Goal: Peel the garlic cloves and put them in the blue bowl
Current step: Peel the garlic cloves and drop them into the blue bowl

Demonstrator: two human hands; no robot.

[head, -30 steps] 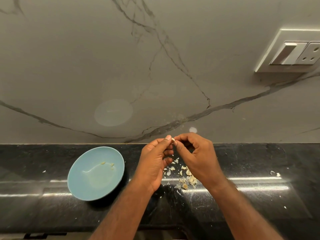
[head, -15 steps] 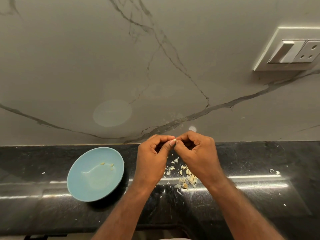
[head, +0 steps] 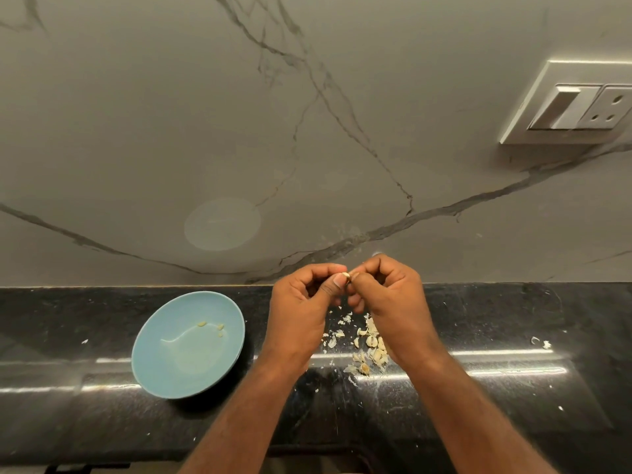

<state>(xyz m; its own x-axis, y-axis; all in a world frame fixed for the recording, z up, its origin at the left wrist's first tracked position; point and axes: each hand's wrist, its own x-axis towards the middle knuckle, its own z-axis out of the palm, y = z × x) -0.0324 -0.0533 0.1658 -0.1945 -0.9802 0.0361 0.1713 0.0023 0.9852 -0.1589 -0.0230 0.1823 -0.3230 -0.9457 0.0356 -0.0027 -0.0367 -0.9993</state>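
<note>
My left hand [head: 302, 314] and my right hand [head: 393, 302] meet above the black counter, fingertips together. Between them they pinch a small garlic clove [head: 346, 276]; only its pale tip shows. The blue bowl [head: 164, 357] sits on the counter to the left of my left hand, with a few small peeled pieces [head: 210, 326] inside it. A heap of garlic cloves and loose skins [head: 367, 350] lies on the counter below my hands, partly hidden by my right wrist.
The black counter [head: 513, 388] runs the width of the view and ends at a grey marble wall [head: 307, 131]. A white switch and socket plate [head: 578, 104] sits on the wall at upper right. Stray skin flakes [head: 542, 343] lie at the right.
Both hands have closed tighter round the clove, the left fingers curling in. The hands stay at the same spot above the heap.
</note>
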